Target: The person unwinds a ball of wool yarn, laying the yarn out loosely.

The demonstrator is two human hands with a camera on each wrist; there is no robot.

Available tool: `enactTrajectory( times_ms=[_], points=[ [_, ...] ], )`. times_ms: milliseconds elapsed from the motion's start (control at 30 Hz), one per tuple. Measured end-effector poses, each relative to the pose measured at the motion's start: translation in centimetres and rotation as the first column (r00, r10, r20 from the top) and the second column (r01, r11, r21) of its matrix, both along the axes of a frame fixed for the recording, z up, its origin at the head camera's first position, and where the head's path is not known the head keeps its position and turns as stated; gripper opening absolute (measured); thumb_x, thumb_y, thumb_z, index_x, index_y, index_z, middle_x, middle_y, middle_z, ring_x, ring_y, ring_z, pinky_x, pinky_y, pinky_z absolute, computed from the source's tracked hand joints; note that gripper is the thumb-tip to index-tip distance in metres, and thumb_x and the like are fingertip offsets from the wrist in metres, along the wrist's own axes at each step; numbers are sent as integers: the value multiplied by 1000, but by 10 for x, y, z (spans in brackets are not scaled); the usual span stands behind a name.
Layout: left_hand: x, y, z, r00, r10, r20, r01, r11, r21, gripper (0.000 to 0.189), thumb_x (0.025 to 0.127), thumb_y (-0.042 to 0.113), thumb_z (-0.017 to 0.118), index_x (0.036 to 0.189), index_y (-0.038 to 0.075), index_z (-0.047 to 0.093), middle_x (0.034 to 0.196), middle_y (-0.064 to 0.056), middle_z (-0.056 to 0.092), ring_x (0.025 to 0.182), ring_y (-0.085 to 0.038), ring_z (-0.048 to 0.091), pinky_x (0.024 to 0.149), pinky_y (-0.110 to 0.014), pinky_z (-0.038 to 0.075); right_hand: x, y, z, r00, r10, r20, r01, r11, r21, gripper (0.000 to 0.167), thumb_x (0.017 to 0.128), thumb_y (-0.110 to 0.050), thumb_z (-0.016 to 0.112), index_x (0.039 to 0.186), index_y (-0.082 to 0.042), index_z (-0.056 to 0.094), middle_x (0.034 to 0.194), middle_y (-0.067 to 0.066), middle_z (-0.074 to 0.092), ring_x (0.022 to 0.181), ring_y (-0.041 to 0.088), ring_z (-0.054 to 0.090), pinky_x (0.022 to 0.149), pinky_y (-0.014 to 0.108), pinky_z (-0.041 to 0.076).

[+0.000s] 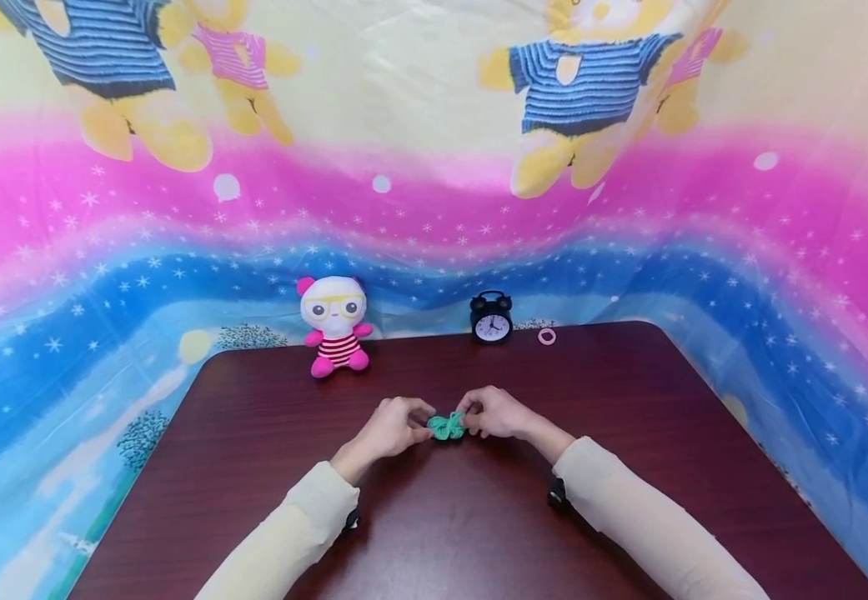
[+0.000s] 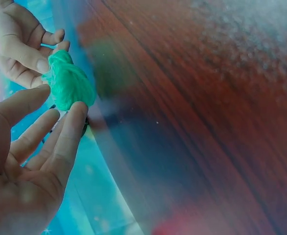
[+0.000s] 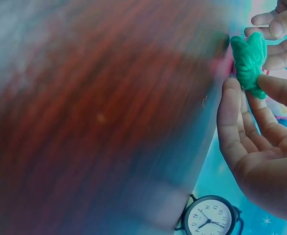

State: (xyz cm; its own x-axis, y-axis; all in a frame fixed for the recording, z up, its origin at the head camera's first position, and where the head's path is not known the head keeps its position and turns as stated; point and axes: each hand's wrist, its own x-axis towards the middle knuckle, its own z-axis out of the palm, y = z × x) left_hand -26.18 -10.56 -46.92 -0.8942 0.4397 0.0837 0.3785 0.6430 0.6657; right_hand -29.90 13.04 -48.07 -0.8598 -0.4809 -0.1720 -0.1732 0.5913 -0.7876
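Note:
A small bundle of green yarn (image 1: pixel 446 426), narrowed at its middle like a bow, is held between both hands close over the brown table. My left hand (image 1: pixel 392 427) grips its left end, thumb and fingertips on either side. From the right, my right hand (image 1: pixel 495 412) pinches the other end. Up close in the left wrist view, the yarn (image 2: pixel 71 84) shows many loose strands, with my left fingertips (image 2: pixel 77 110) right at its lower edge. In the right wrist view, my right thumb (image 3: pixel 276 88) presses against the yarn (image 3: pixel 249 61).
At the table's (image 1: pixel 268 467) back left sits a plush panda toy (image 1: pixel 338 333) in a red-striped outfit. Along the back edge stand a black alarm clock (image 1: pixel 491 321) and, to its right, a small pink ring (image 1: pixel 547 337). A printed cloth (image 1: pixel 403 208) hangs behind the table.

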Motion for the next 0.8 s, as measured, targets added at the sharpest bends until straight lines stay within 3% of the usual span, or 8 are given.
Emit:
enactTrajectory(
  times_ms=[300, 533, 800],
  points=[
    [2, -3, 4, 1000, 8, 12, -9, 999, 36, 44, 88, 23, 76, 127, 6, 66, 117, -11, 73, 102, -25, 73, 90, -44, 58, 1, 5, 8, 1000, 23, -17, -24, 999, -39, 11, 96, -19, 67, 104, -13, 70, 88, 7, 69, 77, 23, 67, 65, 39, 59],
    [4, -3, 8, 1000, -3, 20, 1, 996, 94, 47, 87, 26, 78, 127, 5, 65, 113, -9, 74, 97, -21, 73, 88, -42, 59, 4, 7, 14, 999, 25, -43, -27, 998, -63, 12, 96, -19, 66, 106, -12, 70, 90, 8, 70, 81, 29, 68, 66, 43, 59],
    [4, 0, 11, 1000, -17, 12, 16, 995, 99, 48, 86, 30, 79, 128, 11, 65, 110, -4, 72, 90, -14, 72, 84, -35, 60, 11, 5, 23, 998, 19, -59, -24, 995, -93, 13, 96, -20, 67, 106, -13, 70, 92, 10, 70, 81, 31, 68, 67, 45, 59]
  ],
)
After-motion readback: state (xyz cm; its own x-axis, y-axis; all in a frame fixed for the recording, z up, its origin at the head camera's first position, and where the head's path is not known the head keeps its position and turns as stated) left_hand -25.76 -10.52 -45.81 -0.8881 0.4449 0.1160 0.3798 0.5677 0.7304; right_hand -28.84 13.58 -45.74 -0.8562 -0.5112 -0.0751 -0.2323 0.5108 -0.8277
